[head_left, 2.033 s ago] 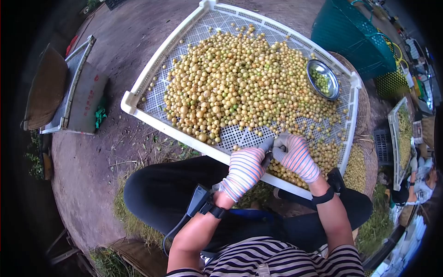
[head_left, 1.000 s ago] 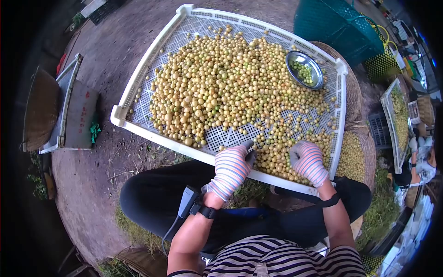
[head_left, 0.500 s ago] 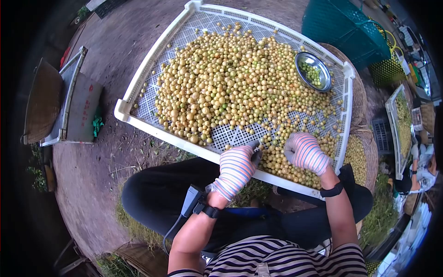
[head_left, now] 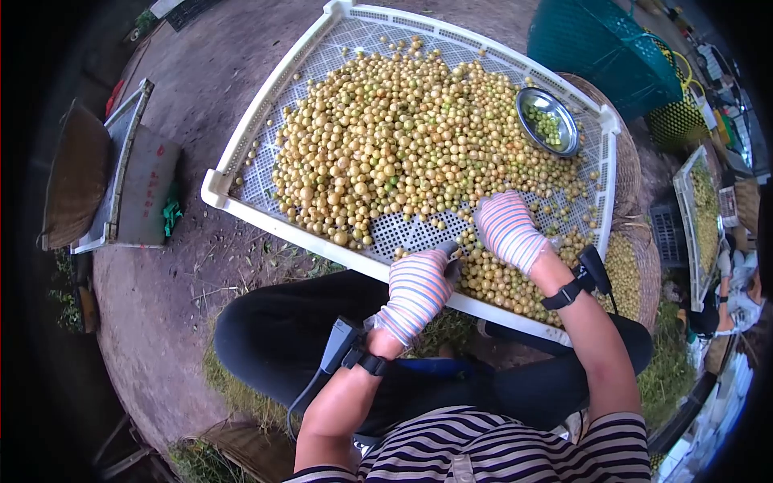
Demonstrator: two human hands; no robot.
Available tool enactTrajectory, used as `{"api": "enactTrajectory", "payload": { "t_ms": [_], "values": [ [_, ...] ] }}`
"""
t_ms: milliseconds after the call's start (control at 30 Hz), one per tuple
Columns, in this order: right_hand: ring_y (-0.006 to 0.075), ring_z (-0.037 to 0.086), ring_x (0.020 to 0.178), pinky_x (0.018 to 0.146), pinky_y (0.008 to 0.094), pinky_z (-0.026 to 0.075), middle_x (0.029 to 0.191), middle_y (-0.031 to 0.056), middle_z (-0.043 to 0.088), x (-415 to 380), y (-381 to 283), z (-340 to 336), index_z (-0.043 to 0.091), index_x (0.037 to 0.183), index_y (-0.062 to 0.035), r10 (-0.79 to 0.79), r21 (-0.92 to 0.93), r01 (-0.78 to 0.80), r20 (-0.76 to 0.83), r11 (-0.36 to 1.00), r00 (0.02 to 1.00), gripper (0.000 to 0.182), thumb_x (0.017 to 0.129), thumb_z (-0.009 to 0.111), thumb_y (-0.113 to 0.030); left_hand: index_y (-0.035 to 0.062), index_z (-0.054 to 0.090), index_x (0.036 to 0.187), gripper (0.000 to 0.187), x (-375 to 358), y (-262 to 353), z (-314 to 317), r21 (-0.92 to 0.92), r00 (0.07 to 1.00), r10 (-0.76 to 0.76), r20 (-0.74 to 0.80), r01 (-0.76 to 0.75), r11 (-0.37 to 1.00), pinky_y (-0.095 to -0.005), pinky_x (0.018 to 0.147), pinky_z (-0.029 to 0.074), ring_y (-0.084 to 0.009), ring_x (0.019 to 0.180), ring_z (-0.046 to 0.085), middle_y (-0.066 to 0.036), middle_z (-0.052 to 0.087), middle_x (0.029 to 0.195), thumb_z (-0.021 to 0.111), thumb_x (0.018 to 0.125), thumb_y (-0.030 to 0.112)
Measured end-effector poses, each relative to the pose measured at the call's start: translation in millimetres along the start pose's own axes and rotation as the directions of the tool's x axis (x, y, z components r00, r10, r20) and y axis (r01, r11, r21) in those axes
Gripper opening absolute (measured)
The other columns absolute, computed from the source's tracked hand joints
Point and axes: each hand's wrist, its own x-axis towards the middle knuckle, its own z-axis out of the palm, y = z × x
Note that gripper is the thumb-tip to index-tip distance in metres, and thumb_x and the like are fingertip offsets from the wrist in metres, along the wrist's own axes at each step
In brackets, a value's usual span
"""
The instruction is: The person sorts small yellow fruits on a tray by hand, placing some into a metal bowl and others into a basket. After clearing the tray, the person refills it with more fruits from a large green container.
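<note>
My left hand (head_left: 420,286), in a striped glove with grey fingertips, is at the near edge of a white mesh tray (head_left: 270,233). Its thumb and fingers are pinched together, and whatever they hold is hidden. My right hand (head_left: 512,232), gloved the same way, is over the small round yellow-green fruits (head_left: 386,137) heaped in the tray. Its fingers curl down among the fruits, with the tips mostly out of sight. A bare patch of mesh (head_left: 407,233) lies between the hands and the heap. A metal bowl (head_left: 573,145) with greener fruits sits at the tray's right side.
Under the tray's right side, a woven basket (head_left: 648,266) holds more fruits. A teal basket (head_left: 596,56) stands at the back right. Another fruit-filled tray (head_left: 684,201) is farther right, near another person (head_left: 737,302). A white box (head_left: 145,193) stands on the left.
My right hand has moved up and left, from the fruits near the tray's front right toward the heap. My left hand has stayed almost in place.
</note>
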Motion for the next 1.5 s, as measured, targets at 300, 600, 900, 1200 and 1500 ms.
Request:
{"api": "enactTrajectory", "payload": {
  "t_ms": [300,600,900,1200,1500],
  "values": [
    [0.0238,0.062,0.058,0.057,0.0346,0.050,0.067,0.0113,0.063,-74.6,-7.0,-37.0,0.067,0.070,-0.0060,0.229,0.946,-0.166,0.103,0.277,0.968,0.015,0.075,0.068,-0.020,0.0091,0.069,0.112,0.032,0.6,-9.2,-10.7,-0.069,0.997,-0.039,-0.071,0.034,0.997,-0.0396,0.067,0.055,-0.0317,0.070,0.068,-0.017,0.069,0.077,0.069,0.084,0.025],
    [0.0291,0.065,0.071,0.067,0.0407,0.051,0.075,0.0086,0.067,-146.0,-63.1,-37.1,0.074,0.090,-0.0108,-0.133,0.787,-0.026,0.137,0.616,0.982,0.024,0.084,0.065,-0.032,0.0092,0.070,0.110,0.030,-0.4,-6.5,-6.5,0.025,0.998,0.004,-0.062,-0.003,1.000,-0.0403,0.063,0.053,-0.0312,0.066,0.066,-0.016,0.066,0.069,0.069,0.084,0.025],
    [0.0333,0.063,0.092,0.079,0.0425,0.051,0.100,0.0140,0.066,-72.1,12.3,-1.7,0.071,0.102,-0.0085,0.315,0.647,-0.097,-0.231,0.756,0.920,0.028,0.078,0.070,-0.021,0.0093,0.069,0.109,0.031,1.1,-0.3,-3.5,0.000,1.000,-0.024,-0.010,0.024,1.000,-0.0403,0.065,0.054,-0.0311,0.067,0.068,-0.016,0.067,0.071,0.069,0.084,0.027],
    [0.0324,0.062,0.076,0.073,0.0434,0.050,0.077,0.0150,0.063,-66.1,34.7,22.7,0.069,0.073,-0.0036,0.282,0.662,-0.226,0.023,0.714,0.959,0.016,0.076,0.070,-0.020,0.0096,0.069,0.108,0.028,1.4,-3.1,2.4,0.019,0.999,0.033,-0.026,-0.033,0.999,-0.0406,0.062,0.053,-0.0315,0.064,0.067,-0.016,0.066,0.068,0.067,0.086,0.027],
    [0.0324,0.062,0.070,0.065,0.0385,0.049,0.074,0.0161,0.062,-105.7,34.6,26.5,0.062,0.084,-0.0011,0.502,0.831,-0.196,-0.111,0.520,0.858,0.006,0.083,0.067,-0.004,0.0086,0.068,0.111,0.034,0.5,11.9,7.8,0.074,0.995,0.040,0.091,-0.047,0.996,-0.0421,0.059,0.051,-0.0323,0.063,0.065,-0.015,0.065,0.067,0.067,0.087,0.033]
  ]
}}
